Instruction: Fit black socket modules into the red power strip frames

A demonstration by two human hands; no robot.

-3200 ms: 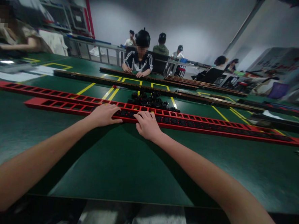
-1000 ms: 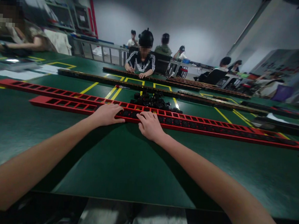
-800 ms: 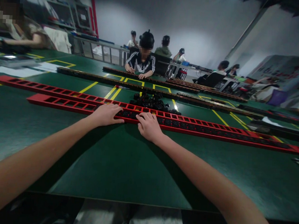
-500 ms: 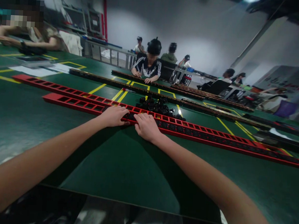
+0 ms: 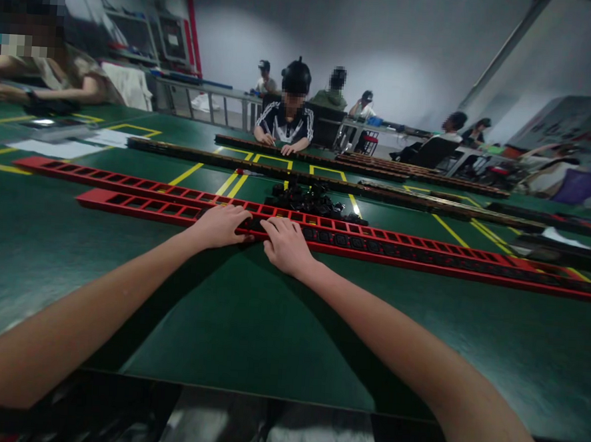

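Note:
A long red slotted frame (image 5: 121, 204) lies across the green table in front of me. Its left slots are open, while black square pieces (image 5: 357, 243) fill those to the right. My left hand (image 5: 221, 227) is closed over the near rail, thumb low on its front side. Just to its right, my right hand (image 5: 288, 246) has bent fingers pressed together on the same frame. A black piece (image 5: 256, 224) shows in the small gap between the hands. What lies under the fingertips is hidden. Behind runs a second red slotted frame (image 5: 98, 177), close alongside.
A heap of black parts (image 5: 304, 200) sits behind the frames. Farther back lie long dark strips (image 5: 189, 156) and white papers (image 5: 54, 146). A co-worker (image 5: 286, 120) works across the table; another person (image 5: 58, 80) sits at the left. The table's near edge (image 5: 245, 396) is close to me.
The camera view has tilted and shifted slightly, so the frames appear a little higher. Both hands stay at the same place on the near red frame.

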